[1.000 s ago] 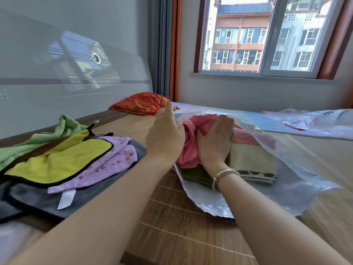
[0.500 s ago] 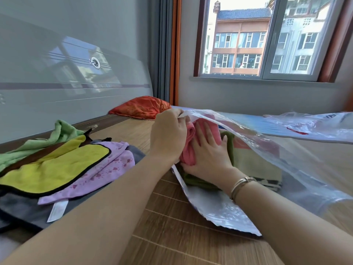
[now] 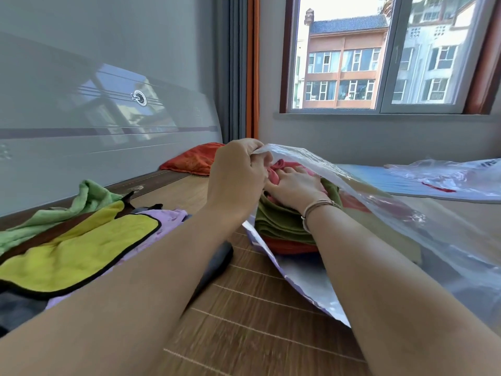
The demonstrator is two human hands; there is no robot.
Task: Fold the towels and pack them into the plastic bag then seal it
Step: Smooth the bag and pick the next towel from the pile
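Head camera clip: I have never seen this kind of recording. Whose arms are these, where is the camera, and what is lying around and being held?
There is no machine here. A person wears one wide-angle camera on the head, looking forward and down, so the two bare arms reaching in from the bottom are their own.

The left hand pinches the upper edge of a clear plastic bag and lifts its mouth open. The right hand, with bracelets on the wrist, is inside the mouth, pressing a pink towel onto a stack of folded towels, olive green over red.

Everything lies on a wooden slatted surface. To the left is a loose pile not yet packed: a yellow towel, a light green towel and a lilac towel. An orange cloth lies farther back, and another plastic bag at the right.
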